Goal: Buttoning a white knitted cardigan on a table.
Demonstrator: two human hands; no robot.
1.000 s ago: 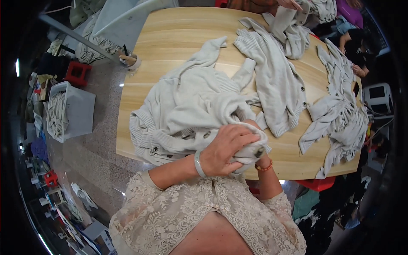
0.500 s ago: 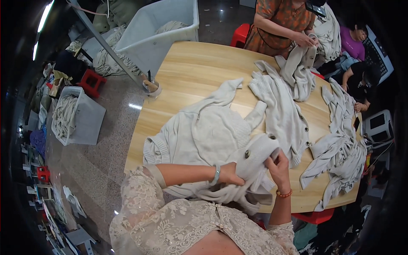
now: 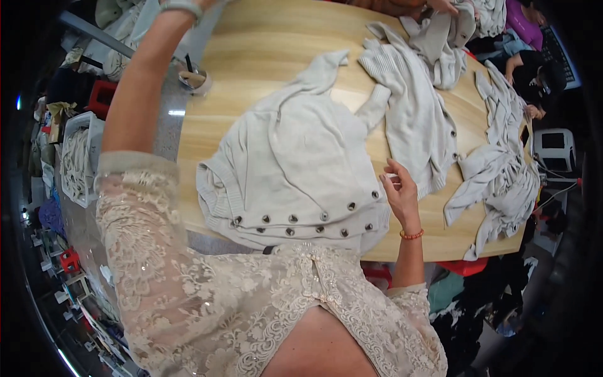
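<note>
right hand point(image 3: 402, 191): fingers loosely parted, no grip visible. left hand: beyond upper edge of view, finger state cannot be told. cardigan point(image 3: 295, 157): on desk point(image 3: 264, 38), just left of right fingers. step, as judged: cardigan spread out; next grip would require leftward reach.

White bin point(image 3: 94, 154) at left, red stool point(image 3: 92, 102), slanting grey pole point(image 3: 94, 34), boxy machine point(image 3: 555, 146) at right
</note>
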